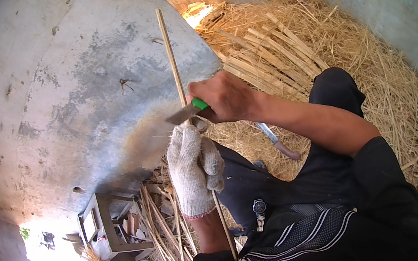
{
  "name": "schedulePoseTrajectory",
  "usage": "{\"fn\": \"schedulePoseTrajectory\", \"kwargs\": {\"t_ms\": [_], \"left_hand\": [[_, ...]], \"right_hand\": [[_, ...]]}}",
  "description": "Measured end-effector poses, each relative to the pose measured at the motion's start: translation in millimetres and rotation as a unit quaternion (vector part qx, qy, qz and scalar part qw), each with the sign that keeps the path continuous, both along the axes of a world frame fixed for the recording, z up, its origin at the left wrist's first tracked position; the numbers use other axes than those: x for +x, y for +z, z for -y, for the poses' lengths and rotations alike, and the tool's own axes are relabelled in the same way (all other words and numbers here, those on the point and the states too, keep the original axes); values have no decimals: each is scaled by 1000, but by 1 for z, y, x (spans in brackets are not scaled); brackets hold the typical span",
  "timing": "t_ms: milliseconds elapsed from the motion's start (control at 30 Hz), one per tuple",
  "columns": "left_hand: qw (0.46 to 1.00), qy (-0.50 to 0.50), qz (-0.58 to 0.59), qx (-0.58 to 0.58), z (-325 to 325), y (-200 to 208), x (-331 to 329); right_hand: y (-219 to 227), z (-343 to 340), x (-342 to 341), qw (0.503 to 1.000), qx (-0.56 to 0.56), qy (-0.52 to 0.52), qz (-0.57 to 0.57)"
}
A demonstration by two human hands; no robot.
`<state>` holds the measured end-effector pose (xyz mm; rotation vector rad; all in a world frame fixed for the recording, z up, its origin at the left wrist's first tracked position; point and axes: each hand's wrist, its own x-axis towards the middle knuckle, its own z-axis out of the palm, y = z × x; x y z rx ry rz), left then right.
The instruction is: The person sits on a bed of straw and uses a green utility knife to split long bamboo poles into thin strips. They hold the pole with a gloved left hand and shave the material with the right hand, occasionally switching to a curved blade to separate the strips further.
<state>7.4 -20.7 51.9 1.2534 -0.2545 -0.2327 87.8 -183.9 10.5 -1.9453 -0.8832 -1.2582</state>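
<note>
My left hand, in a white knitted glove, is wrapped round a long thin bamboo strip. The strip points up and away past the fist, and its near end runs down beside my left forearm. My bare right hand is closed round the green handle of a small knife. Its flat blade lies across the strip, just beyond the gloved fingers. Most of the handle is hidden by my right hand.
Split bamboo pieces lie on a straw heap at the right. A larger knife rests between my legs. Left of me stand a low wooden frame and loose strips. A wall rises ahead. A wristwatch is at my lap.
</note>
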Motion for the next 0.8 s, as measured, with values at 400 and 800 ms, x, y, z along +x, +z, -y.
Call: {"fn": "schedulePoseTrajectory", "kwargs": {"t_ms": [400,800], "left_hand": [[971,151,47,181,22,-1,-25],[944,137,150,261,10,-19,14]], "right_hand": [[3,15,38,967,48,-212,-131],[41,65,14,824,393,223,-342]]}}
